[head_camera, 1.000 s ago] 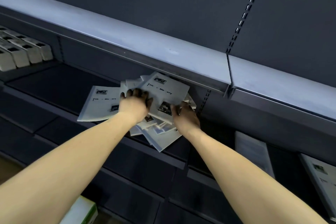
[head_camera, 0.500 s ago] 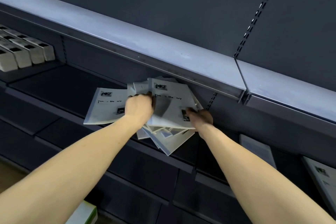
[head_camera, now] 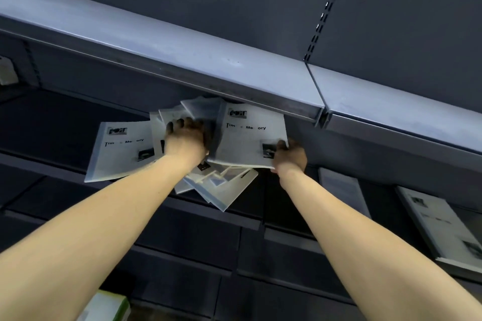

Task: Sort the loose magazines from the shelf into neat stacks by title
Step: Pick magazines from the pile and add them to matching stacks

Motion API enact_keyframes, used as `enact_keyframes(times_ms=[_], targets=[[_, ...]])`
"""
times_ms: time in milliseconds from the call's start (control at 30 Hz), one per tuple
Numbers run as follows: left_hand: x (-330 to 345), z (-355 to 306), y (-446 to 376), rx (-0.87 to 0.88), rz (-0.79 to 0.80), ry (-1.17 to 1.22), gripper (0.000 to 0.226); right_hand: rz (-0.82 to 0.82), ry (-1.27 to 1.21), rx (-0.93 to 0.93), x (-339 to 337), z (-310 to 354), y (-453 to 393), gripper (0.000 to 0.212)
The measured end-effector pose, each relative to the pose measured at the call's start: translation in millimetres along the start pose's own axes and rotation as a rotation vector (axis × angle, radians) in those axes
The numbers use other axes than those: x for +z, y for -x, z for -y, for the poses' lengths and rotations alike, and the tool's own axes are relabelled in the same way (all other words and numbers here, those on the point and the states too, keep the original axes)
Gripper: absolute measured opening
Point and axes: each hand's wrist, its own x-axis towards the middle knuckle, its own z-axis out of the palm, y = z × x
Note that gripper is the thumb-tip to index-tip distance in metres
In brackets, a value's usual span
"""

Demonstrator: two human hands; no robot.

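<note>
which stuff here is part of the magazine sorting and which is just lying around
Job: messy magazine pile; top magazine, gripped by right hand; lone magazine at left; left hand on the pile.
Lying about: green-and-white box; upper shelf.

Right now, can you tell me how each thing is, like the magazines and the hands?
Top magazine: lifted at a tilt, right hand pinching its lower right corner.
Loose pile: messy, fanned out, corners hanging over the shelf edge.
Left hand: resting on the pile, fingers curled.
Magazine to the left: lying flat, cover up.
Magazines on the lower right shelf: lying flat, untouched.
</note>
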Motion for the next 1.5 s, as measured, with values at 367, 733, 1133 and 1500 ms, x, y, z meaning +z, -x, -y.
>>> enact_keyframes(times_ms=[367,733,1133,1500], targets=[[-5,-55,0,0.185,0.032,0.071,0.045,-0.038,-0.260,0.197,-68,-56,-15,0.030],[6,-165,32,0.314,0.149,0.024,0.050,-0.149,-0.255,0.292,-164,-121,-16,0.027],[4,-295,100,0.458,0.186,0.041,0.051,-0.287,-0.176,0.304,-290,-213,-16,0.028],[11,-403,167,0.539,0.191,-0.007,0.044,-0.360,-0.166,0.361,-389,-285,-12,0.027]])
